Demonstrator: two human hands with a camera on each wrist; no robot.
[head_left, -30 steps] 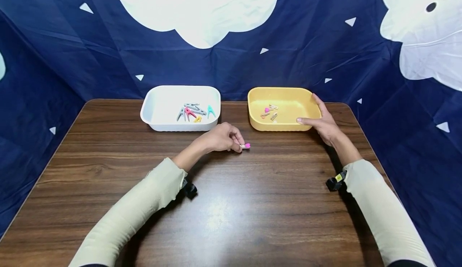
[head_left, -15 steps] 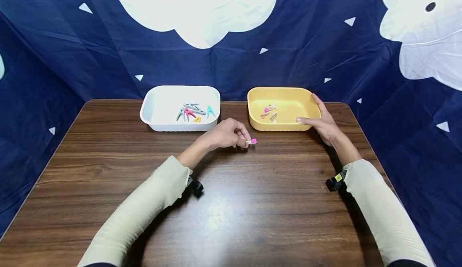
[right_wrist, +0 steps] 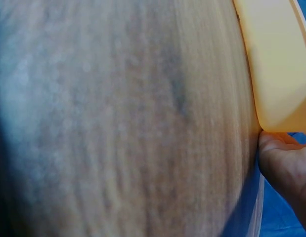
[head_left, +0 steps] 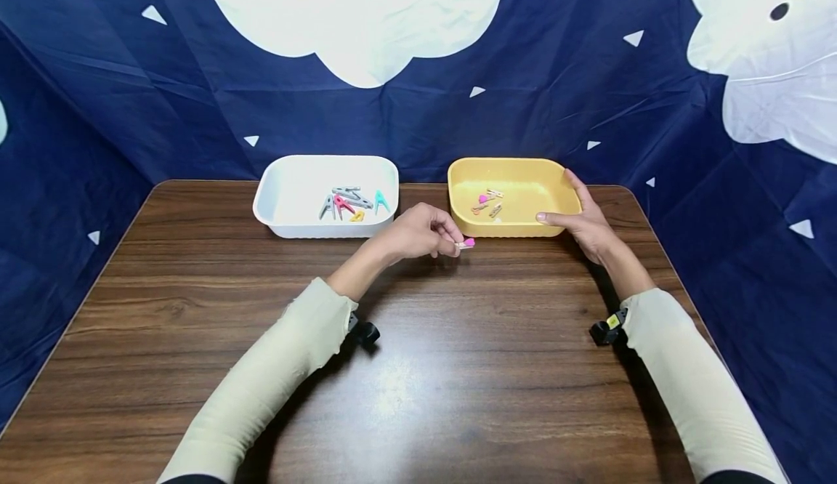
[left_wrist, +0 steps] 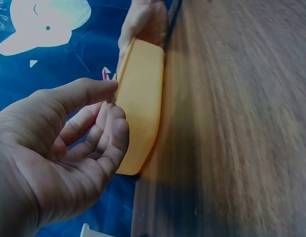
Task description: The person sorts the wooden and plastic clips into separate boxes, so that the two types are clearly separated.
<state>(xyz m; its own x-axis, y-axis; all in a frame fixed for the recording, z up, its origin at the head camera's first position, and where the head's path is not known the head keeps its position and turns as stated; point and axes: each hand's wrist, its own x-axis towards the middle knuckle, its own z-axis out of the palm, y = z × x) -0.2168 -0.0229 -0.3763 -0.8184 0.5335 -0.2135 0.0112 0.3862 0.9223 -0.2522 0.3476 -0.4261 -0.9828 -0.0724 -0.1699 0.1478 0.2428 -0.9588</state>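
My left hand [head_left: 418, 233] pinches a small wooden clothespin with a pink heart [head_left: 468, 243] between thumb and fingertips, just in front of the yellow basin's near left corner. In the left wrist view the clothespin's pink tip [left_wrist: 104, 74] pokes out past the thumb, the rest mostly hidden by the fingers. At its right end, the yellow basin [head_left: 523, 230] is held by my right hand [head_left: 593, 231], thumb over the rim and fingers along the outer side. Several mini clothespins [head_left: 495, 210] lie inside that basin, one with a pink heart [head_left: 483, 198].
Left of the yellow basin stands a white basin [head_left: 294, 228] with several larger plastic clothespins [head_left: 353, 199] in grey, red, teal and yellow. Both basins sit along the back edge of the wooden table [head_left: 418, 368], before a dark blue curtain [head_left: 418, 121].
My left hand has moved right and away from me with the heart clothespin, up to the yellow basin's front left corner. The right hand stays on the basin.
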